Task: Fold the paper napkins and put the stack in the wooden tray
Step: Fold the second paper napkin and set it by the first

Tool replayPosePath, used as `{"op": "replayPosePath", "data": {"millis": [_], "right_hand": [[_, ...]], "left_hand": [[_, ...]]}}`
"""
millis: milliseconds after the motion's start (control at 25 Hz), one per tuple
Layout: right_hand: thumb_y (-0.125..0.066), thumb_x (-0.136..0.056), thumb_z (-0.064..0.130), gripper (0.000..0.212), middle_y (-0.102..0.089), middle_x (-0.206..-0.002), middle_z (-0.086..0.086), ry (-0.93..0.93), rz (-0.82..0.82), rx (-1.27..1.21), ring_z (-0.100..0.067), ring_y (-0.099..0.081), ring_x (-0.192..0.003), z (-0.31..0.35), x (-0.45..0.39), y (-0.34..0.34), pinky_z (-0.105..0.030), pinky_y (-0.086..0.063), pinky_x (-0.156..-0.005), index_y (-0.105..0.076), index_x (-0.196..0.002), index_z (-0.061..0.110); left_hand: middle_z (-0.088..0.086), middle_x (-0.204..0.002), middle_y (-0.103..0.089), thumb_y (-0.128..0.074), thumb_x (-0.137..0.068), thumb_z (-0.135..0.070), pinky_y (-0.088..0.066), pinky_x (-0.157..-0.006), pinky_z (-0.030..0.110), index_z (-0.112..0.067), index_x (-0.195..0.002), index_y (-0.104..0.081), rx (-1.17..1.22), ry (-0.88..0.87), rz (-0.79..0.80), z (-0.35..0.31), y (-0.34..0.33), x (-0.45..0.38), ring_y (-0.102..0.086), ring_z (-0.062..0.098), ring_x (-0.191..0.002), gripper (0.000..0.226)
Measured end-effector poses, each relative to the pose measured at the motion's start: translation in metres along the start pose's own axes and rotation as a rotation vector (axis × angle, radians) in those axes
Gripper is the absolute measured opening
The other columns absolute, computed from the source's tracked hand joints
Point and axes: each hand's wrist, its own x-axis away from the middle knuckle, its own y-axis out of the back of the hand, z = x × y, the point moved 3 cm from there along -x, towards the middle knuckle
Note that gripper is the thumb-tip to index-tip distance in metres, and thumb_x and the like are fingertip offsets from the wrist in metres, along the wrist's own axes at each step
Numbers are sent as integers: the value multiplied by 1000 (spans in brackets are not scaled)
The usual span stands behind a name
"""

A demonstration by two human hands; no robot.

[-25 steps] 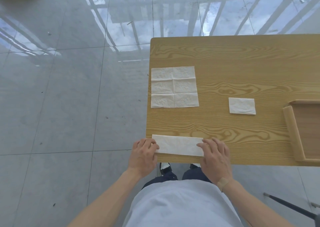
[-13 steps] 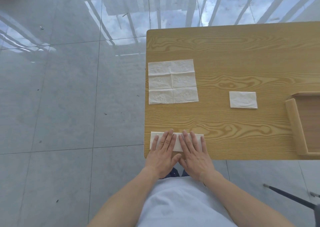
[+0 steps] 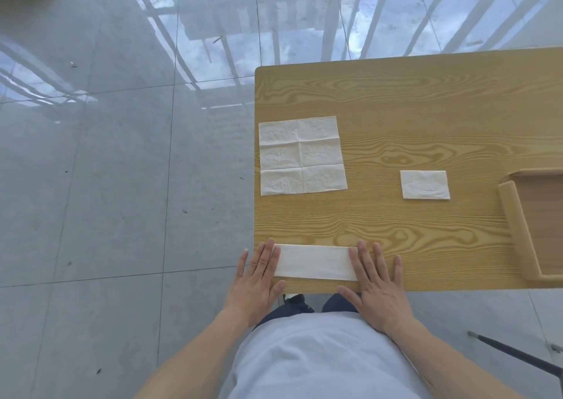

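A white napkin folded into a long strip [image 3: 315, 262] lies along the near edge of the wooden table [image 3: 426, 100]. My left hand [image 3: 257, 279] lies flat with fingers spread on the strip's left end. My right hand [image 3: 376, 282] lies flat on its right end. Farther back on the left sits an unfolded napkin [image 3: 301, 155] with crease lines. A small folded napkin [image 3: 425, 184] rests in the middle right. The wooden tray [image 3: 515, 215] stands at the right edge of the view, partly cut off, with nothing visible inside it.
The table's left edge runs just beside the napkins, with glossy grey floor tiles beyond it. A dark metal rod [image 3: 518, 353] slants near the floor at the lower right.
My hands were together on the middle of the strip half a second ago. They have slid apart to its two ends.
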Motion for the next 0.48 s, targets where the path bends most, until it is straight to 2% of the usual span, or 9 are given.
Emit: {"op": "replayPosePath", "data": {"millis": [120,240,360,400,480], "right_hand": [[-12,-88,78,85,17,-163,2,2,0,-45,-26,21,-147,1,0,2,-61,6,-114,12,-153,30],[-22,-81,86,91,29,-159,5,-148,-5,-174,-24,29,-144,-24,1,7,-61,15,-113,16,-150,40],[-20,-66,97,102,41,-153,8,-314,37,-220,-21,38,-139,-53,5,8,-65,16,-110,25,-144,47],[-20,-62,100,106,43,-151,9,-332,62,-221,-21,41,-138,-58,6,8,-66,15,-109,27,-142,48],[-21,-55,103,112,47,-148,10,-327,118,-256,-21,45,-135,-58,3,10,-67,17,-106,30,-140,49]], "left_hand": [[1,-160,26,2,-98,-57,9,-116,52,-15,-150,21,-9,-6,-5,-1,4,1,23,17,-146,70],[0,-164,-1,-6,-101,-56,2,-116,53,-14,-155,-5,42,1,-95,2,13,1,-4,16,-150,69],[-1,-149,-44,-32,-100,-44,-18,-110,46,-15,-147,-38,87,5,-243,5,27,-6,-46,19,-132,55],[-2,-140,-52,-44,-96,-39,-23,-105,44,-16,-141,-46,85,5,-283,4,33,-10,-53,20,-122,50],[-2,-127,-58,-62,-87,-33,-25,-99,42,-19,-131,-55,105,43,-282,5,42,-20,-56,23,-111,47]]}}
